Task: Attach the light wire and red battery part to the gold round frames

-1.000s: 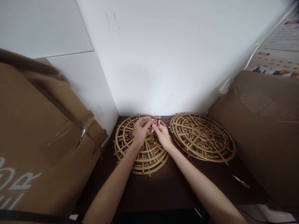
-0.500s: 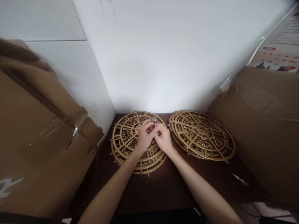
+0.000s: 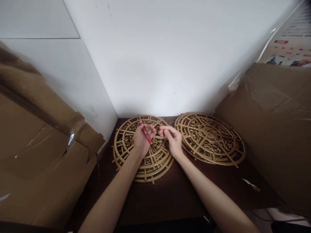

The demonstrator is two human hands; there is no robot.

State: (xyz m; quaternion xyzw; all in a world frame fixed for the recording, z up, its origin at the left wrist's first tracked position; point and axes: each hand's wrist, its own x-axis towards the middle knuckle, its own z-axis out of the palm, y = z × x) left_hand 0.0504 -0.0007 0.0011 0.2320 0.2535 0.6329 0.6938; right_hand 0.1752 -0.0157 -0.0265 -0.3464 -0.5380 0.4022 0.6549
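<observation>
Left hand (image 3: 142, 140): at frame centre, gripping a red pen (image 3: 146, 132) slantwise, tip clear of the work.
Right hand (image 3: 173, 139): fingers pinched together; contents too small to tell.
Gold discs (image 3: 143, 152): stacked under both hands.
Second stack (image 3: 210, 139): right, apart.

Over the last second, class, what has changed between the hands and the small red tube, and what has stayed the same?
The small red tube passed from the right hand to the left hand, which now grips it slanted instead of upright. The hands, pressed together half a second ago, have drawn slightly apart. The two stacks of gold fretwork discs on the dark table and the cardboard boxes are unchanged.
</observation>
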